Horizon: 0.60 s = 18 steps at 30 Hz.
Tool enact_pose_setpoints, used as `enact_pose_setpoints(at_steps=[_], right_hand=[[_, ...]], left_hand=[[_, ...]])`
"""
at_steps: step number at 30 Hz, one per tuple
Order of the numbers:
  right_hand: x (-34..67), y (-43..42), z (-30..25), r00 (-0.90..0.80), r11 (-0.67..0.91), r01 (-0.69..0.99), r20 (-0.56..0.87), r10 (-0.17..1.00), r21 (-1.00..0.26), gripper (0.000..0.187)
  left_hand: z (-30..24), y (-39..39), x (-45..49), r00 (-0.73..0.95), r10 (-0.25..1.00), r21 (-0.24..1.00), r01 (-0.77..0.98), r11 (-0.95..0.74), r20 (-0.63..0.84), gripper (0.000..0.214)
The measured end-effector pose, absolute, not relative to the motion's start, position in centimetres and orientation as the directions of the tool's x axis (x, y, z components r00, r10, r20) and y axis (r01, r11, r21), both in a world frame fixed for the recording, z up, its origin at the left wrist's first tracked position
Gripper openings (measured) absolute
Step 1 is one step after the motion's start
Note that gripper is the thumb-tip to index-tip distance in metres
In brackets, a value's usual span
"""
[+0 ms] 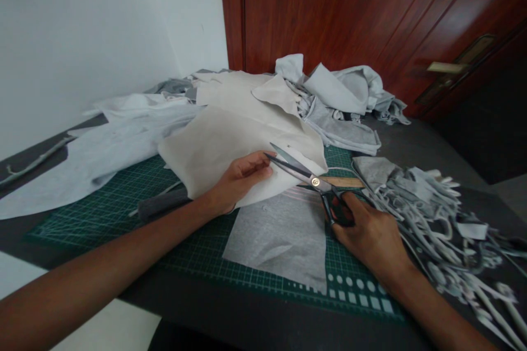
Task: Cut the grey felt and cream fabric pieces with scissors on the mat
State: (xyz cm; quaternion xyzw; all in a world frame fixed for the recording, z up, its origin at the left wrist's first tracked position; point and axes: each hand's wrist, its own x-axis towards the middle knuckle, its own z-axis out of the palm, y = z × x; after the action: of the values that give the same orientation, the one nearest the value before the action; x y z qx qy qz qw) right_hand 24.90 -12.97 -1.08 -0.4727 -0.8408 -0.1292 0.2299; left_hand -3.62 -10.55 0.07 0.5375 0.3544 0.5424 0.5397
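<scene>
My right hand [368, 233] grips black-handled scissors [315, 181] by their finger loops. The blades are slightly parted and point up and left over a cream piece of fabric [242, 131]. At the fabric's near edge, my left hand [249, 175] has its fingers bent together on the cloth, close to the blade tips. A flat grey fabric piece [284, 233] lies below the cream one, on a green cutting mat [185, 247]. Part of a wooden ruler [341, 181] shows behind the scissors.
Tangled grey and white fabric scraps [436, 219] lie on the dark table [288, 312] at right. White cloth [123, 137] spreads at left, and light grey garments [346, 98] are heaped at the back. Beyond stand a white wall [102, 22] and a reddish wooden door [329, 11].
</scene>
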Motion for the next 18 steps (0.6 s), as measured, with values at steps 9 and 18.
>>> enact_pose_setpoints(at_steps=[9, 18], right_hand=[[24.84, -12.87, -0.77, -0.455, 0.532, 0.846, 0.559, 0.693, 0.030, 0.009], [24.97, -12.75, -1.05, -0.474, 0.556, 0.831, 0.523, 0.708, 0.000, 0.008]], left_hand=[[0.25, -10.59, -3.61, 0.166, 0.970, 0.967, -0.213, -0.139, 0.176, 0.024], [0.00, -10.51, -3.53, 0.190, 0.967, 0.961, -0.248, -0.121, 0.171, 0.022]])
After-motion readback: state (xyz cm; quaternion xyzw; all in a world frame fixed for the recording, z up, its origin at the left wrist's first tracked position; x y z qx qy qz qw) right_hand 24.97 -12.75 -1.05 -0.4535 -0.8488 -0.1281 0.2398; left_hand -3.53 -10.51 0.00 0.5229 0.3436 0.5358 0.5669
